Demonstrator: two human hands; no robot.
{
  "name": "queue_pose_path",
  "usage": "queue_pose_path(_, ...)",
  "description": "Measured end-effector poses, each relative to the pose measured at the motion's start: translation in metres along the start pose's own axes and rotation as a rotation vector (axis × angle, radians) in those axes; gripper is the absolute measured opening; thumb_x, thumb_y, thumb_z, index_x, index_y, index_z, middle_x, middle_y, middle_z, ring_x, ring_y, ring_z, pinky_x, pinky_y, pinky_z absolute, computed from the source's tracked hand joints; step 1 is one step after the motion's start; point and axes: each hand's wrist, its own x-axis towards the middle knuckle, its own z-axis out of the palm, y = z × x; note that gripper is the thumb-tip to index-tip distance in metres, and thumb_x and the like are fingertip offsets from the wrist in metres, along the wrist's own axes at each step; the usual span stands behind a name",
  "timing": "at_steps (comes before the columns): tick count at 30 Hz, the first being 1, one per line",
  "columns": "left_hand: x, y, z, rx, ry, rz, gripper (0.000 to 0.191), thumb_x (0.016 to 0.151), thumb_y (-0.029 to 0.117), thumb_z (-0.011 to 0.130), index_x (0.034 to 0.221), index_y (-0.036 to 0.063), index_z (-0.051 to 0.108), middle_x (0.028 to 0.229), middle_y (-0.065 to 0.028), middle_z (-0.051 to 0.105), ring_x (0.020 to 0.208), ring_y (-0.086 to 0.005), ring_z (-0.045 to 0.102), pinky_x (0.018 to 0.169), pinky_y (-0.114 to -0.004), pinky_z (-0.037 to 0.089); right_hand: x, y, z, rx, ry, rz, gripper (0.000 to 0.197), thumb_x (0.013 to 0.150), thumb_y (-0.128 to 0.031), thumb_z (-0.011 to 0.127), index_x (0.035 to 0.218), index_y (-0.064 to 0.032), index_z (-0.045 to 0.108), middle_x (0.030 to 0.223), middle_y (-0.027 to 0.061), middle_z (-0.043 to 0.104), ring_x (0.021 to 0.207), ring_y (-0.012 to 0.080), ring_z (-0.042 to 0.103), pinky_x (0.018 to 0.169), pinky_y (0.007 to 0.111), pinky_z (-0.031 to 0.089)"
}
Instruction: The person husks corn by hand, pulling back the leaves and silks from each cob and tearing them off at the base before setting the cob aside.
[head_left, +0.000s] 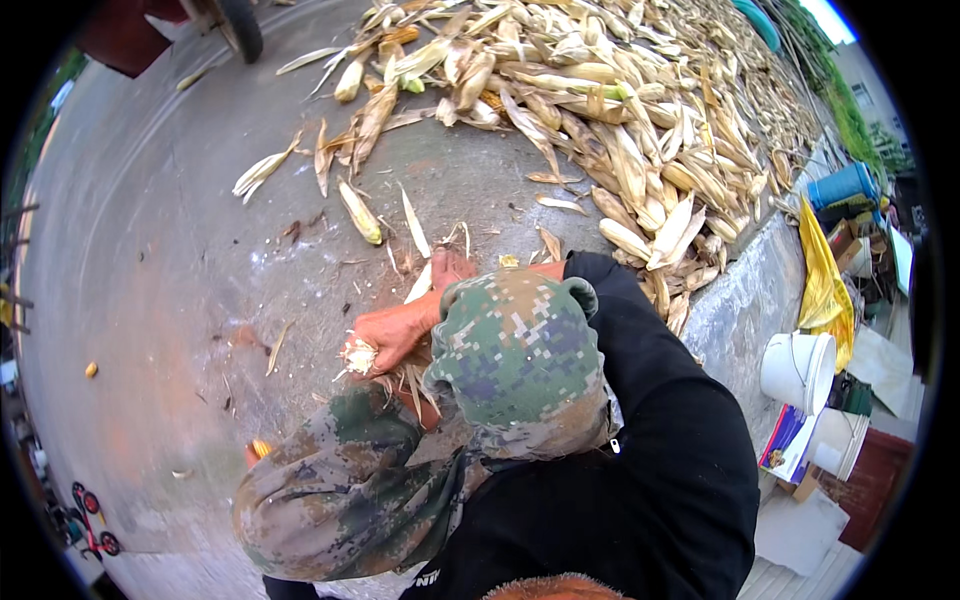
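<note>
My right hand (397, 334) is closed in a fist around a bunch of corn husks; their pale torn stub end (360, 355) sticks out. Loose strips of husk (415, 382) hang below the fist. Between the fist and my right sleeve, the camouflage-clad knee (521, 360) hides part of my forearm. Only a sliver of my left hand (250, 455) shows past my other knee, against a bare yellow ear of corn (261, 448); its remaining fingers are hidden. What looks like a bare foot (450, 266) rests on the ground beyond the fist.
A large heap of unhusked corn (645, 135) spreads across the concrete (172, 300) ahead and to the right. A husk-covered ear (360, 214) lies nearer. Along the right stand white buckets (795, 371), a blue container (844, 186) and a yellow sack (821, 285). A wheel (240, 30) stands upper left.
</note>
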Motion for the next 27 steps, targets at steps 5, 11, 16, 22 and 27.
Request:
queue_pose_path(5, 0.035, -0.160, -0.096, 0.304, -0.058, -0.277, 0.048, 0.086, 0.027, 0.073, 0.120, -0.0049, 0.059, 0.101, -0.0216, 0.067, 0.086, -0.0325, 0.064, 0.077, -0.043, 0.051, -0.024, 0.007, -0.002, -0.056, 0.219, 0.142, 0.022, 0.086, -0.018, 0.068, 0.094, 0.0008, 0.061, 0.075, 0.0139, 0.065, 0.065, 0.0245, 0.063, 0.061, 0.042, 0.048)
queue_pose_path(11, 0.050, -0.253, -0.219, 0.461, -0.144, -0.501, 0.052, 0.085, 0.029, 0.073, 0.121, -0.0045, 0.058, 0.104, -0.0233, 0.067, 0.089, -0.0334, 0.064, 0.078, -0.044, 0.051, -0.081, -0.009, -0.083, -0.113, 0.707, 0.713, 0.027, 0.088, -0.014, 0.069, 0.114, -0.0061, 0.067, 0.088, 0.0088, 0.068, 0.075, 0.0161, 0.067, 0.067, 0.030, 0.058)
queue_pose_path(16, 0.078, -0.235, -0.230, 0.325, -0.216, -0.165, 0.055, 0.083, 0.031, 0.074, 0.122, -0.0043, 0.058, 0.106, -0.0247, 0.067, 0.091, -0.0340, 0.065, 0.079, -0.045, 0.051, -0.213, 0.001, -0.178, -0.290, 1.020, 1.133, 0.016, 0.096, -0.016, 0.059, 0.106, -0.0031, 0.059, 0.088, 0.0094, 0.063, 0.068, 0.0159, 0.059, 0.061, 0.029, 0.056)
queue_pose_path(22, 0.058, 0.000, -0.089, 0.101, -0.332, 0.564, 0.048, 0.083, 0.009, 0.070, 0.128, -0.0031, 0.056, 0.124, -0.0224, 0.059, 0.109, -0.0369, 0.062, 0.082, -0.039, 0.055, -0.369, -0.023, -0.266, -1.203, 0.987, 1.434, 0.025, 0.090, -0.011, 0.057, 0.112, 0.0002, 0.057, 0.110, 0.0206, 0.062, 0.098, 0.0324, 0.065, 0.086, 0.045, 0.057)
queue_pose_path(27, -0.022, 0.239, -0.122, -0.009, -0.588, 0.832, 0.040, 0.087, 0.007, 0.068, 0.125, 0.0009, 0.057, 0.117, -0.0185, 0.060, 0.094, -0.0320, 0.066, 0.077, -0.040, 0.055, -0.419, -0.013, -0.275, -1.050, 0.864, 1.624, 0.040, 0.081, -0.013, 0.057, 0.117, 0.0037, 0.057, 0.118, 0.0276, 0.062, 0.109, 0.0439, 0.061, 0.093, 0.048, 0.053)
